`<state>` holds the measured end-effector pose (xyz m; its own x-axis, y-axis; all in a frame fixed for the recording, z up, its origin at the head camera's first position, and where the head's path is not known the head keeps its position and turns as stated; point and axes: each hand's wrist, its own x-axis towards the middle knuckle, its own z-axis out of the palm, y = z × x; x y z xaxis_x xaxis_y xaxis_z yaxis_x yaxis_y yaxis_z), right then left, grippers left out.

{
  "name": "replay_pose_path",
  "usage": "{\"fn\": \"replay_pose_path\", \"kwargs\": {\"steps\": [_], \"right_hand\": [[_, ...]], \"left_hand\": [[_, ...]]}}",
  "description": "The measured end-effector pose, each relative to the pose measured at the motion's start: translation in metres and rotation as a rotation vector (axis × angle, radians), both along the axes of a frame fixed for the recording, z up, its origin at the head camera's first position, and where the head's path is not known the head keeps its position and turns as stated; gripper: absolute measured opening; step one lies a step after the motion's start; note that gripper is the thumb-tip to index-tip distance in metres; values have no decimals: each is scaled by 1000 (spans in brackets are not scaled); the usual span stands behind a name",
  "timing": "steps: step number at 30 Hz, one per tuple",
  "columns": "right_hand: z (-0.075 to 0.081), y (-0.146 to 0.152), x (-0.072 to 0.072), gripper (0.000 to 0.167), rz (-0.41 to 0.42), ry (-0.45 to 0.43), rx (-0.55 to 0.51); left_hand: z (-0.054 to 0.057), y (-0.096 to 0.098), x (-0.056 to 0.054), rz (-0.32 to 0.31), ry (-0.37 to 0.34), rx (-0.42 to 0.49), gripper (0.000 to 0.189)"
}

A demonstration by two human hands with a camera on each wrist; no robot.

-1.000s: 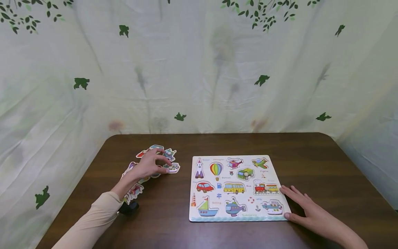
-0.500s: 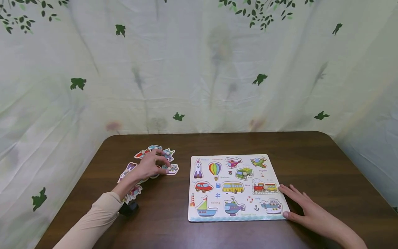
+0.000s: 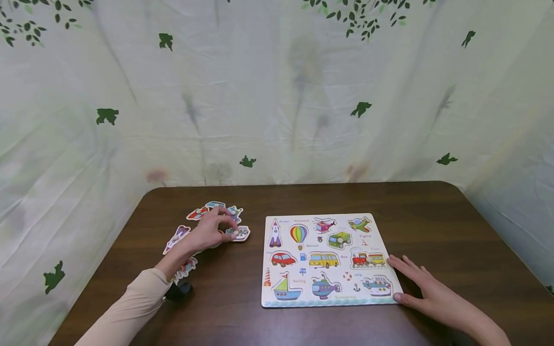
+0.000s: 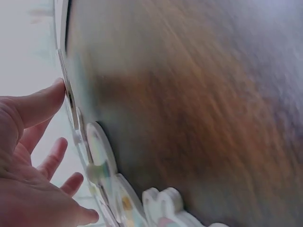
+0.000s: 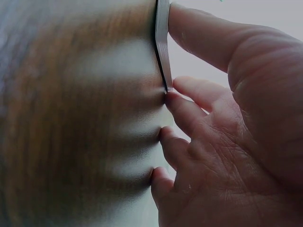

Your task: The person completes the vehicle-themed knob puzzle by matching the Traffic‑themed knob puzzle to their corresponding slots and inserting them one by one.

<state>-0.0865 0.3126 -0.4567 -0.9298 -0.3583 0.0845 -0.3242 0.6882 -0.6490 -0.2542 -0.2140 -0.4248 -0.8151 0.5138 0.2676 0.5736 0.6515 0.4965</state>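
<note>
My left hand (image 3: pixel 210 229) pinches a ship puzzle piece (image 3: pixel 243 233) between thumb and index finger at the left of the table. In the left wrist view the thumb (image 4: pixel 45 101) reaches the thin edge of a piece, and the other fingers spread loosely behind. More pieces lie close around this hand, some partly hidden beneath it. My right hand (image 3: pixel 433 293) rests at the right edge of the white puzzle board (image 3: pixel 329 303), fingers extended. In the right wrist view its thumb and fingertips touch the side of the board (image 5: pixel 162 47) and the table.
A red piece (image 3: pixel 197 213), a blue piece (image 3: pixel 234 213) and a purple-and-white piece (image 3: pixel 176 238) lie on the brown table (image 3: pixel 216 307). The board shows printed vehicles such as a bus (image 3: pixel 323 260) and a sailboat (image 3: pixel 286 288). A leaf-patterned curtain (image 3: pixel 277 96) hangs behind the table.
The ship piece has shifted and tilted slightly in my left hand's fingers. The right hand stays at the board's edge. The whole head view has drifted a little.
</note>
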Motion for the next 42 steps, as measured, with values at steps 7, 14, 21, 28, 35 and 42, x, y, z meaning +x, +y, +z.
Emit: {"fn": "replay_pose_path", "kwargs": {"steps": [7,14,21,28,35,42], "right_hand": [[3,0,0,74,-4,-20,-6],[5,0,0,74,-10,-35,-8],[6,-1,-1,73,-21,-47,-8],[8,-1,-3,73,-9,-90,-48],[9,-2,-3,74,-12,-102,-47],[9,-2,-2,74,-8,-108,-49]], "left_hand": [[9,10,6,-18,7,30,10],[17,26,14,-26,-44,57,12],[23,42,24,-13,-77,83,13],[26,57,34,-14,-98,110,15],[29,73,46,8,-145,107,13],[32,90,58,-21,-180,111,14]]}}
